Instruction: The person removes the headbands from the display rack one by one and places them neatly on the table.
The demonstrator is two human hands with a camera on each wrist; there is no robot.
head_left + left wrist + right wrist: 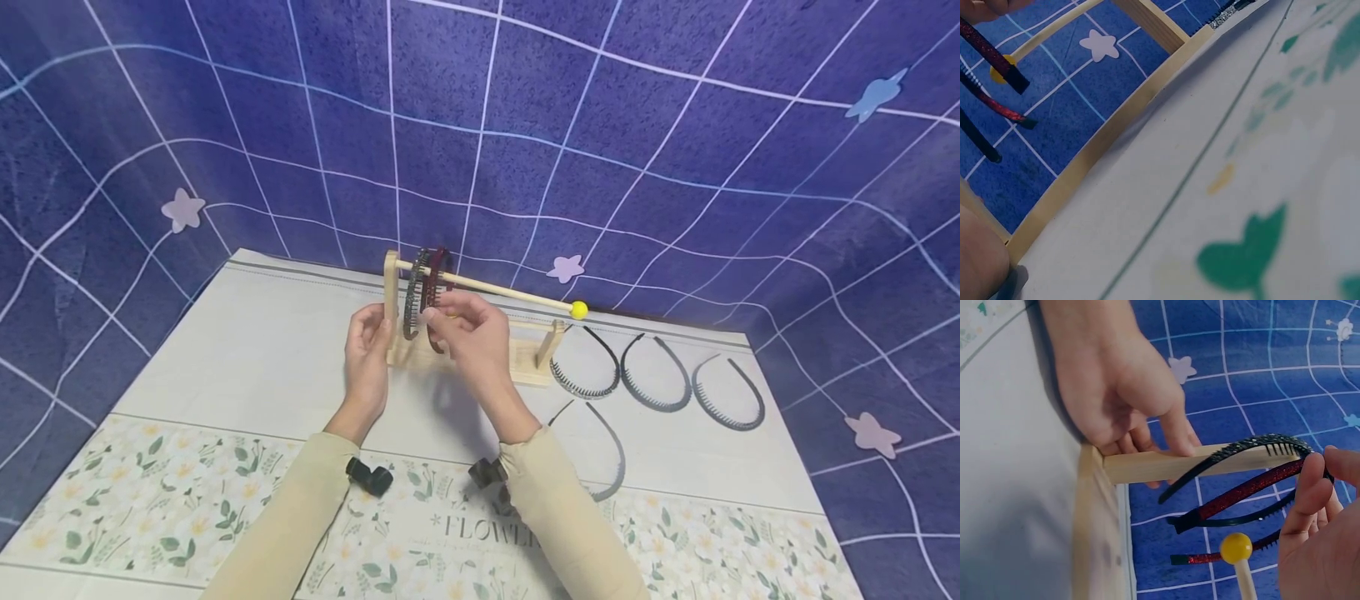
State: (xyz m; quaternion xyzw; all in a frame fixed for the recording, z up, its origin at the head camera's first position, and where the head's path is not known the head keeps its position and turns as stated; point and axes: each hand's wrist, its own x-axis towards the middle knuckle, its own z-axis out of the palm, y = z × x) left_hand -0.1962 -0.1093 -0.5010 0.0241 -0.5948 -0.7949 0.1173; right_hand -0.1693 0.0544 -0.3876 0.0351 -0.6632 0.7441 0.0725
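Observation:
My left hand (365,354) grips the left upright post (391,287) of a wooden stand, thumb on one side and fingers on the other in the right wrist view. From that post a thin wooden rod (517,292) runs right to a yellow ball tip (579,310). A dark glittery toothed headband (1235,449) hangs over the rod near the post. Beside it, a red glittery headband (1250,489) also hangs on the rod, and my right hand (480,342) pinches it between thumb and fingers. The left wrist view shows the red headband's ends (1013,78) hanging free.
Right of the stand's base (528,367) lie several dark toothed headbands, among them a black one (617,371) and a grey one (682,392). Another headband (618,462) lies nearer, partly behind my right sleeve. A blue gridded curtain (450,125) rises behind the table.

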